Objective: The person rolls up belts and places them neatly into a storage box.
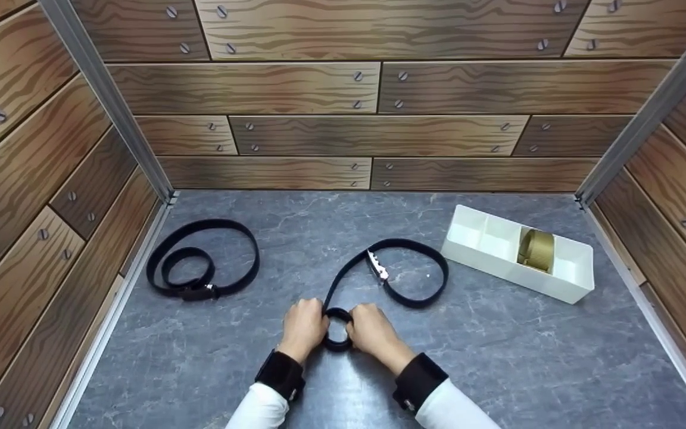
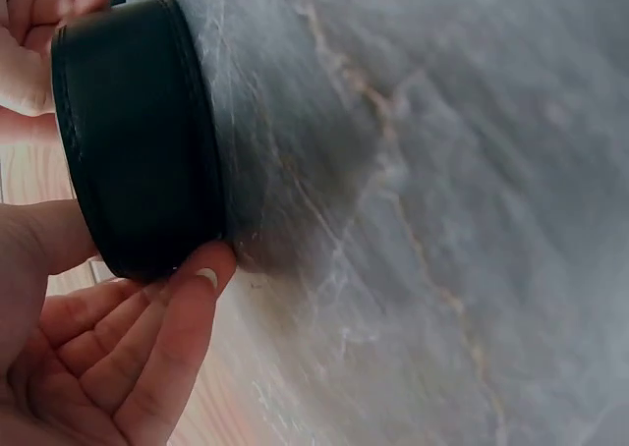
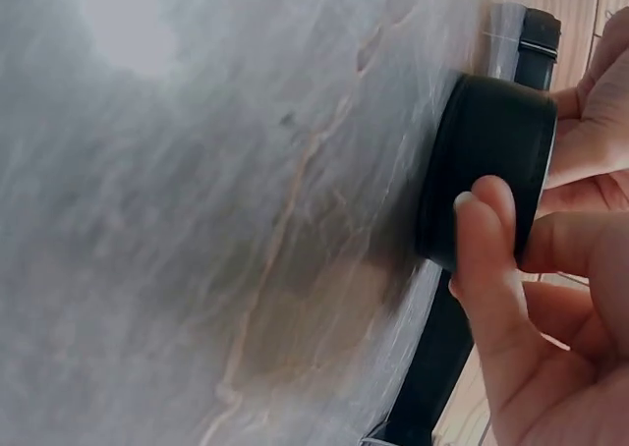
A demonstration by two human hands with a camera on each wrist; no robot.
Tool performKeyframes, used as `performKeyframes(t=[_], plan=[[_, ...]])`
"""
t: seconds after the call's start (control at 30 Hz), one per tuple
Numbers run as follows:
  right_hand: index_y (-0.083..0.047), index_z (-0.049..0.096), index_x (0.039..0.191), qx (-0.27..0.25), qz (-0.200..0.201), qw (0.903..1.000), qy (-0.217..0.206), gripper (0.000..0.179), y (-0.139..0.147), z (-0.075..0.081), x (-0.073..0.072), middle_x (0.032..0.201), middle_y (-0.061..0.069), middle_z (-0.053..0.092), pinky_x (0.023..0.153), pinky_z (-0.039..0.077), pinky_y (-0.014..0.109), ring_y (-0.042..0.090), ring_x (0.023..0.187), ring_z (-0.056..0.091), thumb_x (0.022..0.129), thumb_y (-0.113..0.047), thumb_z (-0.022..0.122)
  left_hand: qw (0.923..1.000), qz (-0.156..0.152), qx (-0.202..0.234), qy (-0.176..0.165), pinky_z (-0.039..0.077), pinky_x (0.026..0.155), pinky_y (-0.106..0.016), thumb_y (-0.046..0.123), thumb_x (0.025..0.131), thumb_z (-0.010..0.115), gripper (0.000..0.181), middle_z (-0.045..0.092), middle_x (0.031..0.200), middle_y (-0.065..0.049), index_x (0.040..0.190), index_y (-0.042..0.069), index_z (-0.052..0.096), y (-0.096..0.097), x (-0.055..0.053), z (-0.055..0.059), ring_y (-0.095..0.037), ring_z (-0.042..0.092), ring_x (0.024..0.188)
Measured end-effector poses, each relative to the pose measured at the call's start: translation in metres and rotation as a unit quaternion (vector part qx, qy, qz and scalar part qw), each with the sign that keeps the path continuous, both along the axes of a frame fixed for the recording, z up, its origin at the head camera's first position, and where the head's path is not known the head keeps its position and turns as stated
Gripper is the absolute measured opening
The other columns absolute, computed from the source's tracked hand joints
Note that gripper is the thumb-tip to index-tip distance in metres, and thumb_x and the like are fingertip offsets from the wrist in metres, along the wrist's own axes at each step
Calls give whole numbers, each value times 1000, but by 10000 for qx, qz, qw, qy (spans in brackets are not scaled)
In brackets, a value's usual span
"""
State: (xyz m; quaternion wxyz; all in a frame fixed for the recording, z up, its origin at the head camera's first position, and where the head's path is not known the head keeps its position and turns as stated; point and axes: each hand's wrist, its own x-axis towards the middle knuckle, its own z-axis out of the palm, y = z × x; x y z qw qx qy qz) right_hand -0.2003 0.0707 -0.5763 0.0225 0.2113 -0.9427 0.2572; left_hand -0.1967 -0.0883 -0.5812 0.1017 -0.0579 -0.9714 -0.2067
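A black belt lies on the grey marbled surface, its end rolled into a small round coil. Its silver buckle lies farther off, inside a wide loop of the strap. My left hand pinches the left side of the coil, thumb inside and fingertips outside. From the right, my right hand pinches the opposite side the same way. Both wrist views show the stitched black coil standing on its edge on the surface.
At the left lies a second black belt, loosely looped. A white compartmented tray stands at the right, with an olive-gold rolled strap in one compartment. Wood-patterned walls enclose the back and sides.
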Motion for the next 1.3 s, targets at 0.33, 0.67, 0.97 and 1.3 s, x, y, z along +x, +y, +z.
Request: performKeyframes(t=[0.33, 0.67, 0.97, 1.3], plan=[[-4, 59, 62, 501, 234, 9959, 709, 14, -2, -1, -2, 63, 9, 57, 51, 50, 40, 30, 56, 60, 73, 0, 67, 9997, -163, -145, -117, 50, 53, -48, 19, 78, 79, 23, 67, 73, -17, 71, 6, 62, 1, -6, 1, -38, 66, 66], [-4, 63, 71, 745, 451, 9942, 628, 10, 2, 1, -3, 71, 6, 55, 51, 48, 38, 27, 58, 59, 81, -3, 65, 9984, -423, -365, 0, 50, 53, -48, 10, 78, 76, 19, 65, 72, -16, 70, 5, 61, 3, -8, 3, -38, 65, 65], [-4, 62, 67, 112, -3, 9993, -368, 15, 3, 3, 2, 63, 11, 62, 55, 52, 34, 24, 55, 63, 81, 0, 64, 9991, -334, -245, -71, 51, 55, -48, 7, 76, 75, 16, 65, 72, -16, 69, 3, 61, 3, -5, 2, -38, 65, 65], [-5, 63, 70, 775, 122, 9967, 208, 8, -1, 1, -5, 69, 11, 62, 57, 52, 39, 30, 63, 63, 76, 0, 66, 9992, -273, -100, -261, 51, 57, -47, 15, 76, 80, 21, 67, 72, -16, 70, 3, 64, 2, -7, 5, -36, 67, 67]])
